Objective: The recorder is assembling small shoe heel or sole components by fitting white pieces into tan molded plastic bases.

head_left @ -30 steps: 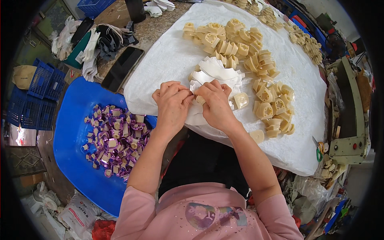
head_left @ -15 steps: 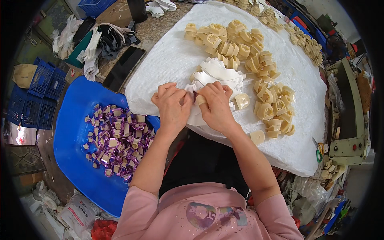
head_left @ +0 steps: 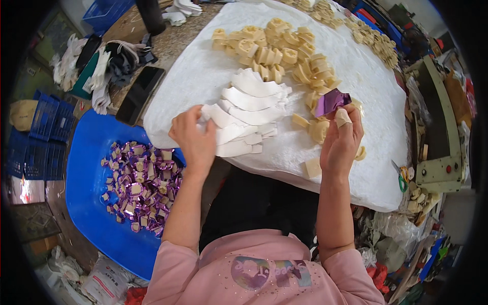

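Note:
My right hand (head_left: pixel 341 147) is raised over the right part of the white-covered table. Its fingertips pinch a shiny purple foil piece (head_left: pixel 331 102), and a beige wrap (head_left: pixel 343 117) covers one digit. Below and behind the foil lie cream-coloured moulded pieces (head_left: pixel 318 131). On the left, my left hand (head_left: pixel 194 140) rests by the fanned pile of white curved strips (head_left: pixel 249 99). Its thumb and index finger are apart at the left end of one strip; no firm grip shows.
Several cream moulded pieces (head_left: pixel 277 43) are heaped at the far side of the white cloth (head_left: pixel 376 173). A blue tub (head_left: pixel 84 188) at left holds purple-and-beige pieces (head_left: pixel 140 188). A phone (head_left: pixel 140 95) lies on the table's left. Green-handled scissors (head_left: pixel 402 183) lie at the right edge.
My hands were together over the white strips and have parted. The right one moved right and up with the purple foil piece; the left shifted to the strips' left end. The view has shifted slightly.

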Tool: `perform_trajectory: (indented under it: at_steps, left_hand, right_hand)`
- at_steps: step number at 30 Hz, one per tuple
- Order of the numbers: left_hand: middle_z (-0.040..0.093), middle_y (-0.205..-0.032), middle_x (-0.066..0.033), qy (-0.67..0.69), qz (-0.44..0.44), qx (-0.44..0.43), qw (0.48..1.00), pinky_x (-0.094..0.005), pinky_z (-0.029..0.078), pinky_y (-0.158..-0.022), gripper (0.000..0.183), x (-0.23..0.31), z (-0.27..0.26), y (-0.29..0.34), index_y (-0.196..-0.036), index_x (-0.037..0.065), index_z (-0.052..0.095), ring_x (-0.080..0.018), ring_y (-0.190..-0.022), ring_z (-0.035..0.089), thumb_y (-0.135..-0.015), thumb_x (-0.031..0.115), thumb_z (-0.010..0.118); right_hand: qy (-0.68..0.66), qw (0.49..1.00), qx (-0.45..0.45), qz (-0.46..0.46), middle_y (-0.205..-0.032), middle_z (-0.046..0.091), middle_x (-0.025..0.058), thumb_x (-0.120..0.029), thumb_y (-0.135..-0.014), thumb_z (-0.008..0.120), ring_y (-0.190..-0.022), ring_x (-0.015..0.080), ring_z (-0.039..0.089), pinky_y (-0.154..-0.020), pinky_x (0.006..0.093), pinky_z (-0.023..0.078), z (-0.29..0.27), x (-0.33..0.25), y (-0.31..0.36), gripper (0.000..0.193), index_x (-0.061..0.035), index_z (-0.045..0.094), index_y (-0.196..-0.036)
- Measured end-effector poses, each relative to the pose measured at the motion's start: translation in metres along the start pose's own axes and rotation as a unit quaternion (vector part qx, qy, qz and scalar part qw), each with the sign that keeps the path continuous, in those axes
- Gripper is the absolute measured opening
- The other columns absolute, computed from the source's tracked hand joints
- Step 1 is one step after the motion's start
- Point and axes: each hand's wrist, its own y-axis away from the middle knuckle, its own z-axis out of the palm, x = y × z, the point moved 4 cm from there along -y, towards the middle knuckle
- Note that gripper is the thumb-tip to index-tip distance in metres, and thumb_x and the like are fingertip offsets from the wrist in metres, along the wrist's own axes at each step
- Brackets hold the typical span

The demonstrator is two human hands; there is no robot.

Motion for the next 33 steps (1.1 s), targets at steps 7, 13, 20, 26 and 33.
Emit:
perform_trajectory:
  at_steps: [7, 13, 20, 26, 33]
  left_hand:
    - [0.057, -0.097, -0.0109, 0.104, 0.111, 0.003, 0.988, -0.0309, 0.041, -0.075, 0.04, 0.049, -0.035, 0.01, -0.113, 0.001, 0.055, -0.024, -0.088, 0.055, -0.073, 0.001, 0.061]
    - [0.054, -0.092, -0.0168, 0.281, 0.198, -0.143, 0.928, -0.034, 0.048, -0.067, 0.037, 0.127, -0.008, 0.075, -0.113, -0.001, 0.058, -0.03, -0.073, 0.057, -0.077, 0.006, 0.063]
    - [0.053, -0.072, -0.0047, 0.462, -0.157, -0.33, 0.808, -0.0222, 0.036, -0.051, 0.033, 0.094, 0.017, 0.082, -0.119, -0.006, 0.054, -0.0084, -0.059, 0.046, -0.098, 0.015, 0.038]
    - [0.057, -0.087, -0.0087, 0.637, -0.296, -0.31, 0.641, -0.0236, 0.037, -0.051, 0.04, 0.096, 0.018, 0.086, -0.125, -0.008, 0.044, -0.0113, -0.066, 0.049, -0.098, 0.02, 0.041]
    - [0.057, -0.091, -0.0115, 0.647, -0.314, -0.331, 0.611, -0.0272, 0.039, -0.055, 0.042, 0.098, 0.023, 0.093, -0.123, -0.009, 0.045, -0.0151, -0.07, 0.051, -0.097, 0.024, 0.042]
  right_hand:
    - [0.327, 0.928, -0.116, -0.137, -0.092, 0.054, 0.0119, -0.002, -0.073, 0.054, -0.086, 0.0256, 0.05, -0.08, 0.0352, 0.038, -0.02, -0.024, 0.033, 0.015, -0.0032, 0.054, -0.087]
    - [0.361, 0.874, -0.262, -0.191, -0.097, 0.052, 0.0118, -0.006, -0.068, 0.062, -0.093, 0.0309, 0.047, -0.086, 0.0421, 0.032, 0.005, -0.042, 0.075, 0.024, -0.0045, 0.055, -0.091]
    - [0.505, 0.791, -0.3, -0.172, -0.104, 0.052, 0.0116, 0.004, -0.069, 0.059, -0.095, 0.03, 0.049, -0.081, 0.0386, 0.042, -0.065, -0.005, 0.069, 0.039, -0.0037, 0.057, -0.106]
    - [0.519, 0.803, -0.229, -0.181, -0.103, 0.047, 0.0113, 0.008, -0.063, 0.059, -0.091, 0.0284, 0.049, -0.076, 0.0371, 0.045, -0.09, 0.015, 0.094, 0.054, -0.0078, 0.057, -0.115]
    - [0.532, 0.801, -0.198, -0.19, -0.101, 0.046, 0.0112, 0.012, -0.06, 0.06, -0.087, 0.0274, 0.05, -0.069, 0.0335, 0.047, -0.105, 0.012, 0.094, 0.054, -0.0108, 0.06, -0.109]
